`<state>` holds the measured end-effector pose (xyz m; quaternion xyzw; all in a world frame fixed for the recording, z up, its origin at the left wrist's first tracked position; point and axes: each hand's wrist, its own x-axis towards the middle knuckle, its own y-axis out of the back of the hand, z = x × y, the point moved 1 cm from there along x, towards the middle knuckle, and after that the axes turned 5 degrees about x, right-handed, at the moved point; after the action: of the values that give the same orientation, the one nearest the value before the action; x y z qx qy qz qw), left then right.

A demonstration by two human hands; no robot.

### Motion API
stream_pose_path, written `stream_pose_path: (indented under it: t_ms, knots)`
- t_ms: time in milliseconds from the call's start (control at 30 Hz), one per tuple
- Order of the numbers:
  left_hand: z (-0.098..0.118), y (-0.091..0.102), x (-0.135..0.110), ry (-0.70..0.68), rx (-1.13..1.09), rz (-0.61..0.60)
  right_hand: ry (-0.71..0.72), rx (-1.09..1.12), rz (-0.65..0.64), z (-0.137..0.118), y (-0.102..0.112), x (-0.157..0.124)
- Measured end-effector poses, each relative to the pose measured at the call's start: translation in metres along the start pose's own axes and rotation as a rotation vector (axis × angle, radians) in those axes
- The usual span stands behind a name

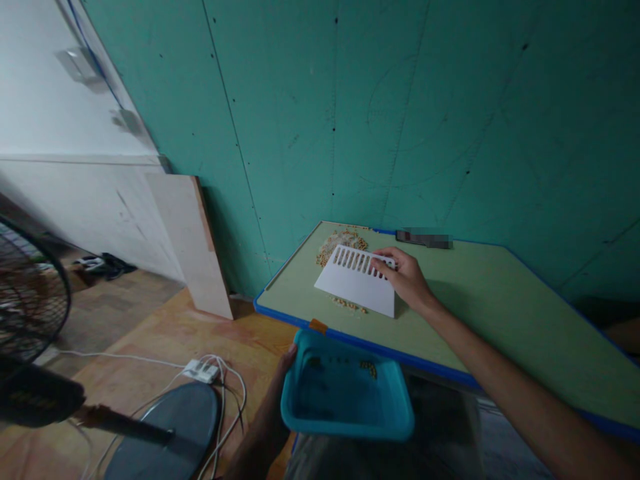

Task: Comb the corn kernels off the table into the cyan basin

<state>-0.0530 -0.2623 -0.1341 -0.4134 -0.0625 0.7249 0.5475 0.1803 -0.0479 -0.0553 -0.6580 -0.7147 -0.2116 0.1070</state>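
My right hand (404,273) grips the top corner of a white slotted plastic sheet (357,280), which stands tilted over the tabletop. Just in front of the sheet's lower edge lies a short row of small tan beans or beads (350,305) mixed with pale bits. Behind it spreads a larger pile of the same grains (345,241), partly covered by the sheet. My left hand (286,373) holds a blue plastic basin (350,400) by its left side, below the table's front edge. A few grains sit inside the basin. Most of my left fingers are hidden by it.
The light green table (465,300) has a blue edge and stands against a green wall (400,120). A dark flat object (423,239) lies at its back. On the left are a fan's round base (170,433), a power strip (201,371) with cables, and a leaning board (193,247).
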Motion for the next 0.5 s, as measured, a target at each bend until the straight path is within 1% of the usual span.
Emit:
stream_pose_path:
  t_ms: [100,200,267,400,500]
  knots:
    - [-0.0011,0.0016,0.0028,0.011,-0.008,-0.003,0.003,-0.008,-0.003,-0.0005,-0.0006,-0.0010]
    - [-0.0016,-0.0006,0.0041,0.041,-0.009,-0.037,0.004,-0.011,-0.009,0.0000,-0.0014,-0.0012]
    - [-0.0014,-0.0019,0.0034,0.041,-0.005,-0.044,0.005,-0.016,-0.011,0.0008,-0.0020,-0.0012]
    - [-0.0002,-0.0021,0.0012,0.004,0.014,-0.012,-0.006,-0.025,-0.020,0.0015,-0.0032,-0.0015]
    - [-0.0002,-0.0024,0.0016,0.022,0.011,-0.038,0.002,-0.021,-0.025,0.0003,-0.0041,-0.0020]
